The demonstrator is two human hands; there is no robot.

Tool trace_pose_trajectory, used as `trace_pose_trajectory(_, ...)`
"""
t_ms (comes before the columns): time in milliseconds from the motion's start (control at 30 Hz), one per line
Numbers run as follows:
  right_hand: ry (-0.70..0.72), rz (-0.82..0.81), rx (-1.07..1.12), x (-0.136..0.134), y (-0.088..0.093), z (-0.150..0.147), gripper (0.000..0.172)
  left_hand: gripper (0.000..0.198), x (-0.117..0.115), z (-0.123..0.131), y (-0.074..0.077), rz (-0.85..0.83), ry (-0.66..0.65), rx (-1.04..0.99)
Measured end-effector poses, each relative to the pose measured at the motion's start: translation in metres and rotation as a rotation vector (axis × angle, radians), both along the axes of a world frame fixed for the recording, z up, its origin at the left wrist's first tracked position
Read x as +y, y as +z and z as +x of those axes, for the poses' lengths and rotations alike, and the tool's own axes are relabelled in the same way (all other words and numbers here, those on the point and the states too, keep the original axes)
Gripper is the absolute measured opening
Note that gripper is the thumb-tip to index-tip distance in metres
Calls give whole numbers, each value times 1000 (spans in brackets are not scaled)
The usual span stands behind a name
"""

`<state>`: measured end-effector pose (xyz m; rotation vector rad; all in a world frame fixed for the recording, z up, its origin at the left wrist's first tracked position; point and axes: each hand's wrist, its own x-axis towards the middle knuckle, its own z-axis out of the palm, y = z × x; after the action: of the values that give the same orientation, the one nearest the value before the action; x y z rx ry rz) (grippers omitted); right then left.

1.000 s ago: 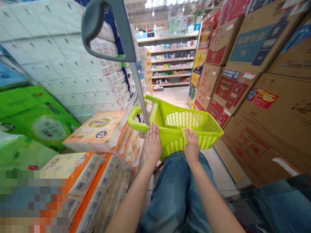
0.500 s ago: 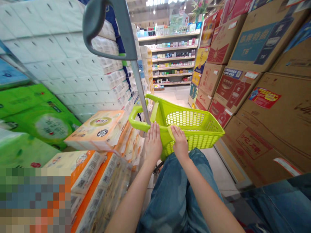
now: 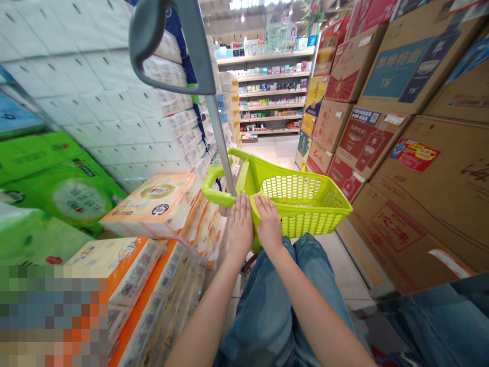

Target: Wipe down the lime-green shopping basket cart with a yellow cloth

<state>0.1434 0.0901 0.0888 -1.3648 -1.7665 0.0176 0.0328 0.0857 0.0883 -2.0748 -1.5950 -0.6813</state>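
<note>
A lime-green plastic shopping basket (image 3: 298,200) with a mesh wall sits in front of me, tilted, with a thin grey metal trolley pole (image 3: 219,137) beside its left end. My left hand (image 3: 240,227) lies over the basket's near rim. Right next to it, my right hand (image 3: 268,221) holds the basket's folded green handle (image 3: 256,209) against that rim. The basket's inside looks bare where it shows. The curved grey trolley grip (image 3: 143,38) rises above the basket at upper left.
Stacked packs of tissue (image 3: 95,102) wall the left side, and large printed cardboard cartons (image 3: 397,153) wall the right. A tiled aisle floor (image 3: 344,265) runs between them towards goods shelves (image 3: 267,92). My denim-clad legs (image 3: 282,311) lie below the hands. A pixelated patch covers the lower left.
My right hand has slid left along the basket's near rim, carrying the folded handle with it, and now sits next to my left hand. The left hand and basket have barely moved.
</note>
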Motion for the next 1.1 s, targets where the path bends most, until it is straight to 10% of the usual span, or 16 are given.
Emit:
trace_pose_trajectory(167,33,3,-20,0,2,-1,86,68,0,-2,-1,9,-5,17)
trace_pose_trajectory(500,-269,-33,-72,-8,-45,102,86,73,-1,2,2,-1,-6,-3)
trace_pose_trajectory(867,25,-24,7,2,9,-12,81,67,-1,-1,0,4,3,4)
trace_pose_trajectory(1100,-42,-2,-84,-6,-21,52,92,71,-2,0,0,-3,-8,-2)
